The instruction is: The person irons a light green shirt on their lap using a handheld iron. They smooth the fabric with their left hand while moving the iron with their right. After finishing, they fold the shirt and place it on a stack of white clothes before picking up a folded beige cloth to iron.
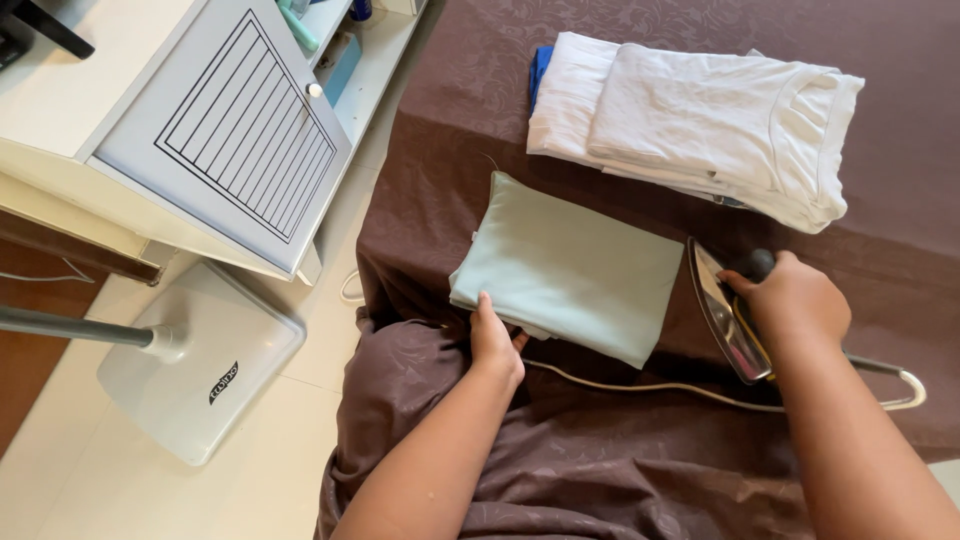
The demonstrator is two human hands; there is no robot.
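Head view: the left hand [493, 343] lies flat, fingers open, pressing the near edge of a folded pale green cloth [567, 266] on the brown-covered bed [640, 150]. The right hand [795, 298] is closed around the handle of an iron [728, 310] tipped on its side just right of the cloth. Folded white shirts [700, 125] lie beyond.

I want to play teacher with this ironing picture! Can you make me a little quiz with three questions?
1. True or false: the right hand grips the iron.
2. What does the left hand touch? A) the white stack B) the folded pale green cloth C) the cabinet door
3. Fill in: the folded white shirts lie on a ____ cover.

Key:
1. True; the iron stands tipped up beside the folded pale green cloth.
2. B.
3. Brown; the brown cover spreads under everything.
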